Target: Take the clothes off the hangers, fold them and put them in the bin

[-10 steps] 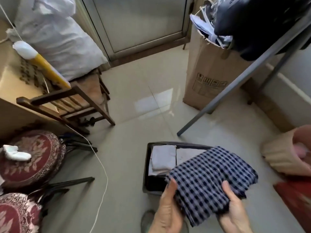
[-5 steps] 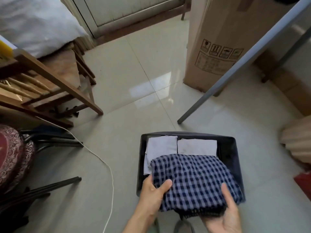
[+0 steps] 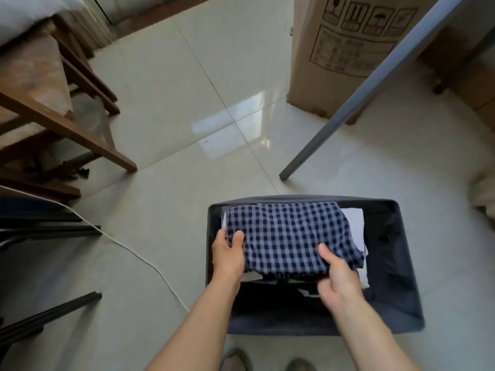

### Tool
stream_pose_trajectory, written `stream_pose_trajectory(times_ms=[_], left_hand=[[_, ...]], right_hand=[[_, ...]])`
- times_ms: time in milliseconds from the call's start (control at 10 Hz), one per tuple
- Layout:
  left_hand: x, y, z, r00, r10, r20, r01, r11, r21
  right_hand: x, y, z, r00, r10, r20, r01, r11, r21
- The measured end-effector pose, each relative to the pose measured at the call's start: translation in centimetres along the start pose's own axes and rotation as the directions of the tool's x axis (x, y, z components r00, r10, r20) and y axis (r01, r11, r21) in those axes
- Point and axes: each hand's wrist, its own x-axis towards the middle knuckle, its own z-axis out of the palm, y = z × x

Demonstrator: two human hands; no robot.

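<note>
The checked garment (image 3: 289,234) has dropped into the bin (image 3: 401,277), beyond the grip. Left hand (image 3: 229,254) and right hand (image 3: 338,282) still pinch its near corners.

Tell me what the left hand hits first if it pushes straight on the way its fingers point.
Probably the far wall of the bin, near its left corner: the left hand, gripping the checked cloth by its left edge, points away from the person. Depth is unclear.
</note>
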Motion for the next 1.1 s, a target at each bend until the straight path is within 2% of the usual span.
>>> stream_pose_trajectory(times_ms=[100,200,300,400,500,600,800,900,1000,1100], left_hand=[[1.3,-1.9,0.6,0.998,-0.056,0.003,0.056,0.998,0.034],[1.4,-2.5,0.9,0.999,-0.015,-0.041,0.021,0.991,0.131],[0.2,-2.3,0.1,0.912,0.408,-0.039,-0.304,0.737,0.603],[-0.2,-3.0,0.0,0.650,0.602,0.464,-0.703,0.244,0.668],[0.6,-4.1,0.3,0.786,0.300,0.541,-0.615,0.286,0.735],[1.2,-4.8,0.4,0.836,0.135,0.533,-0.546,0.309,0.779],[2.4,-5.0,1.1,0.829,0.059,0.556,-0.539,0.350,0.766],[1.6,-3.6,1.2,0.846,0.032,0.533,-0.506,0.368,0.781],[0.6,-1.4,1.0,0.857,-0.040,0.514,-0.466,0.367,0.805],[-1.2,0.5,0.8,0.863,-0.018,0.505,-0.461,0.381,0.801]], right_hand=[[0.9,0.6,-0.5,0.985,-0.086,-0.149,0.068,0.990,-0.120],[-0.1,0.1,-1.6,0.883,-0.426,-0.197,0.317,0.851,-0.419],[-1.3,-0.9,-2.5,0.500,-0.849,0.172,0.589,0.188,-0.786],[0.0,-0.6,-2.9,0.367,-0.607,0.705,0.494,-0.514,-0.701],[1.9,-0.3,-3.5,0.656,-0.349,0.670,0.415,-0.575,-0.705],[3.5,0.0,-4.5,0.794,-0.233,0.562,0.394,-0.508,-0.766],[5.0,0.3,-4.6,0.837,-0.202,0.509,0.364,-0.490,-0.792],[3.9,-0.6,-4.2,0.826,-0.224,0.517,0.374,-0.469,-0.801],[2.2,-1.7,-4.0,0.827,-0.248,0.504,0.393,-0.385,-0.835],[0.0,-2.3,-4.0,0.800,-0.283,0.529,0.422,-0.361,-0.831]])
